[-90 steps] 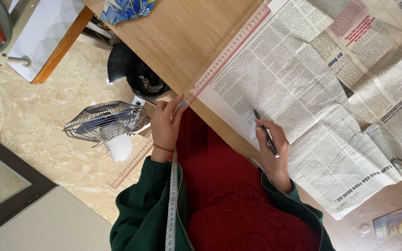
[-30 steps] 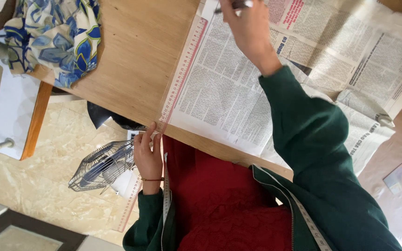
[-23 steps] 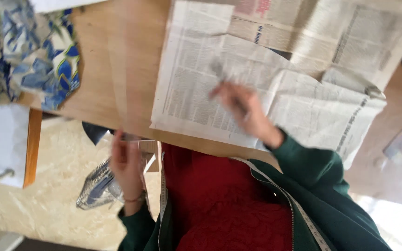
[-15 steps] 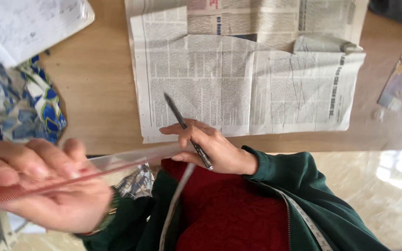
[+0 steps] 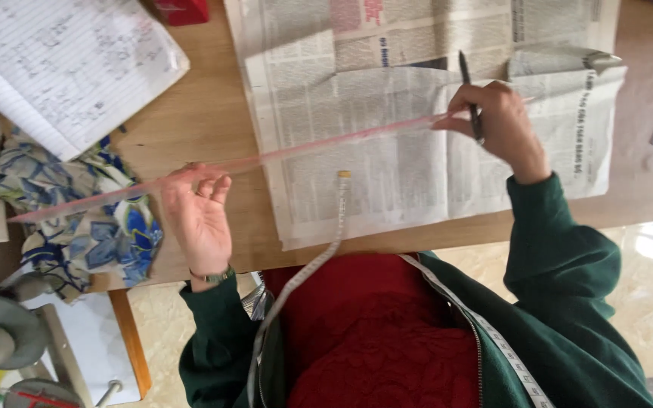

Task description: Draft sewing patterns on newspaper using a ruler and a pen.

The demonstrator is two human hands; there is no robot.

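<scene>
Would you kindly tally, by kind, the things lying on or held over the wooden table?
Newspaper: 1
Long clear ruler: 1
Pen: 1
Tape measure: 1
Lined notebook: 1
Blue patterned cloth: 1
Total: 6

A tailoring workroom is shown.
A measuring tape (image 5: 319, 261), patterned cloth (image 5: 85, 227) and newspaper (image 5: 387, 151) are spread over the wooden surface (image 5: 205, 113).
</scene>
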